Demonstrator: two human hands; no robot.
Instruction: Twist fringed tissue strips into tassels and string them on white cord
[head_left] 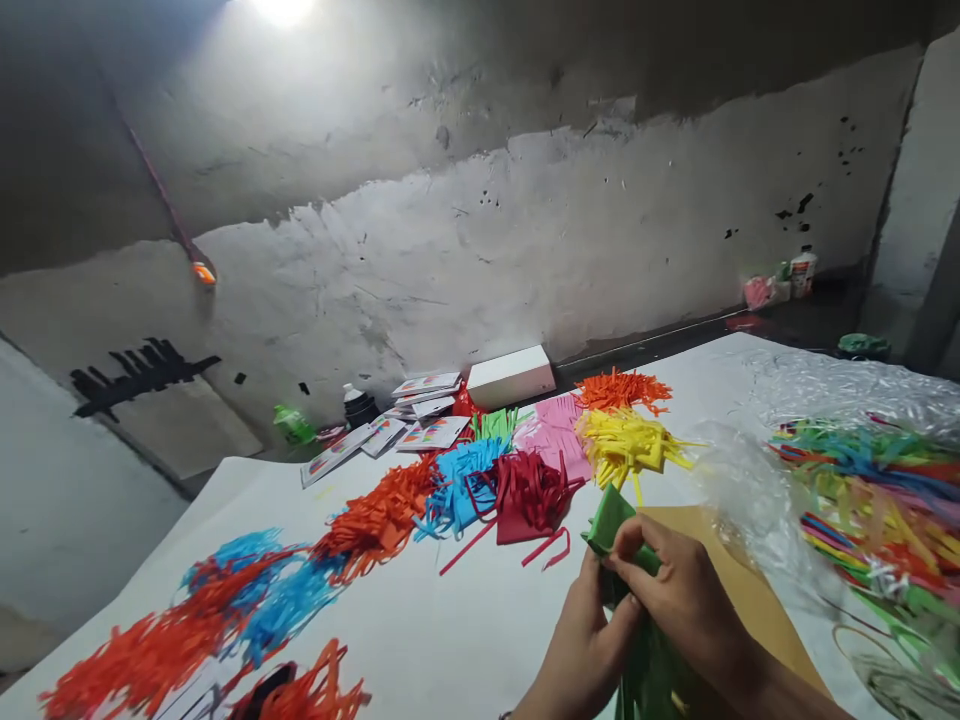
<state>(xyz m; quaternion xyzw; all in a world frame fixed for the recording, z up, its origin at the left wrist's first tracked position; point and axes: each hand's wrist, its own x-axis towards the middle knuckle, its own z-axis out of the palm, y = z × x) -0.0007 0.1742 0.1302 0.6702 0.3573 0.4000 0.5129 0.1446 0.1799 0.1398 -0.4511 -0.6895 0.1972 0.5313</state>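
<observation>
A folded piece of green paper [613,512] is held up between my two hands at the lower right; its lower part hangs below them. My left hand [581,635] grips it from the left, with the fingers partly hidden behind it. From the right, my right hand [675,580] pinches it near the folded top with thumb and forefinger. Just beyond my hands lie a fringed dark red paper bundle [529,500] and a fringed yellow bundle [630,440]. Beneath my right forearm is a brown paper sheet [750,570].
Orange [382,515] and blue fringed bundles [469,480] run leftward across the white table [405,620]. Printed cards [431,432] and a white box [511,375] stand against the wall. At right, clear plastic wrap [757,490] lies beside multicoloured strips [877,490].
</observation>
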